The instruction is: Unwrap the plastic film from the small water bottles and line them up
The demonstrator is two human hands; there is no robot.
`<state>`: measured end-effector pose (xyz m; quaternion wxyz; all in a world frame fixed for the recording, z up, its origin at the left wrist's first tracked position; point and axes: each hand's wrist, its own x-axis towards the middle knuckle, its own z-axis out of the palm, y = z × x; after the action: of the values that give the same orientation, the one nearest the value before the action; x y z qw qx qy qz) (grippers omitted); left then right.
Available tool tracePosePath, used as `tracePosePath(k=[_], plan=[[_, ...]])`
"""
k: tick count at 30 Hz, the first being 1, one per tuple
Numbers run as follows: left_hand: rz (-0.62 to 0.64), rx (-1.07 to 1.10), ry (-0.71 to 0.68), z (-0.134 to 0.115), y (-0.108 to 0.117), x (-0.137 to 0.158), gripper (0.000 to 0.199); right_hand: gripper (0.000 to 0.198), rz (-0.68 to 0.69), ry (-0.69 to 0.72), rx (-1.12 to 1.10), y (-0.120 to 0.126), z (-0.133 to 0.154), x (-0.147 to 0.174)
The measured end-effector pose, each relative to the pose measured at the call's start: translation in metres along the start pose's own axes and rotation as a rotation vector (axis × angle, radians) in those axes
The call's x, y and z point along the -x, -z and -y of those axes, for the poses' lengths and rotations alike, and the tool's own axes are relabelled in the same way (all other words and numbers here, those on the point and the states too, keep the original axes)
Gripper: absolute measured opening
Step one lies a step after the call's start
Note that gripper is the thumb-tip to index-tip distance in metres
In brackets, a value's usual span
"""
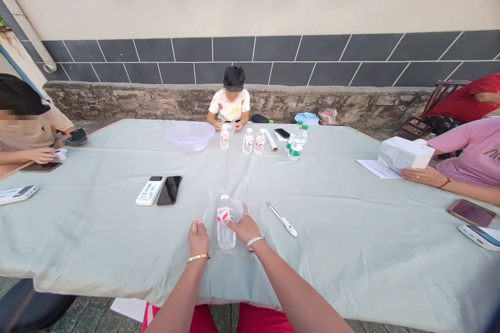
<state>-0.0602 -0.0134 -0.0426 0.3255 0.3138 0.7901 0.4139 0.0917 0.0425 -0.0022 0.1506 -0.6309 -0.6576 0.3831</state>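
Observation:
A small clear plastic bottle [225, 234] with a white cap and a red and white label is in front of me, near the table's front edge. Thin see-through plastic film [209, 208] spreads around and behind it. My left hand [199, 238] is closed on the film's left edge, just beside the bottle. From the right, my right hand [247, 227] reaches over with its thumb across the bottle's label. Its other fingers are partly hidden and close to the film's right side. Whether the bottle stands or lies cannot be told.
A utility knife [282, 219] lies right of my hands. Left are a white power bank [150, 191] and a black phone [170, 190]. Farther back are a basin [190, 138], small bottles [247, 141], a roll [271, 140] and green-capped bottles [298, 143]. People sit around the table.

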Motion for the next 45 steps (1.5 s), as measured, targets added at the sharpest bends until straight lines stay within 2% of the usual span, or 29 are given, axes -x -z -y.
tracePosePath(k=[2,4,8,11,13,16,19,22,25,28,31,33,35,37,40,43,45], plan=[[-0.016,0.161,-0.003,0.003,0.006,0.005,0.035,0.077,-0.040,-0.047,0.016,0.008,-0.008,0.004],[-0.018,0.308,-0.004,0.005,0.010,0.007,0.033,0.071,-0.057,-0.048,0.035,0.010,-0.010,0.007],[-0.039,0.529,0.009,0.009,0.014,0.004,0.026,0.091,-0.029,0.016,0.143,-0.001,0.004,0.009],[-0.103,0.662,0.072,0.014,0.021,-0.002,0.022,0.093,0.012,-0.005,0.075,-0.001,0.010,0.007],[-0.157,0.745,0.145,0.018,0.028,-0.007,0.019,0.093,0.056,-0.056,-0.104,0.007,0.003,0.008],[-0.209,0.852,0.231,0.023,0.041,-0.012,0.017,0.092,0.221,-0.152,-0.561,0.022,-0.021,0.014],[-0.179,0.946,0.236,0.022,0.055,-0.019,0.017,0.069,0.400,-0.141,-0.979,0.030,-0.049,0.026],[-0.103,1.002,0.184,0.018,0.067,-0.028,0.014,0.048,0.445,-0.112,-1.176,0.030,-0.073,0.038],[-0.062,0.982,0.134,0.019,0.071,-0.031,0.016,0.044,0.401,-0.098,-1.229,0.032,-0.087,0.042],[0.005,0.866,0.069,0.027,0.065,-0.024,0.026,0.052,0.255,-0.004,-1.236,0.041,-0.089,0.033],[0.159,0.649,-0.063,0.036,0.057,-0.010,0.041,0.064,-0.002,0.142,-1.131,0.050,-0.080,0.008],[0.308,0.427,-0.171,0.038,0.054,-0.002,0.063,0.071,-0.203,0.218,-0.968,0.051,-0.073,-0.013],[0.405,0.114,-0.254,0.034,0.052,0.003,0.072,0.074,-0.386,0.262,-0.765,0.048,-0.066,-0.031],[0.372,-0.274,-0.324,0.026,0.053,0.008,0.070,0.073,-0.502,0.293,-0.563,0.041,-0.061,-0.044],[0.214,-0.743,-0.416,0.013,0.056,0.015,0.049,0.070,-0.554,0.320,-0.346,0.035,-0.059,-0.053],[0.121,-0.907,-0.390,0.005,0.061,0.019,0.030,0.072,-0.553,0.275,-0.240,0.035,-0.066,-0.046],[0.129,-0.955,-0.355,0.003,0.063,0.018,0.026,0.067,-0.599,0.236,-0.212,0.032,-0.072,-0.030]])
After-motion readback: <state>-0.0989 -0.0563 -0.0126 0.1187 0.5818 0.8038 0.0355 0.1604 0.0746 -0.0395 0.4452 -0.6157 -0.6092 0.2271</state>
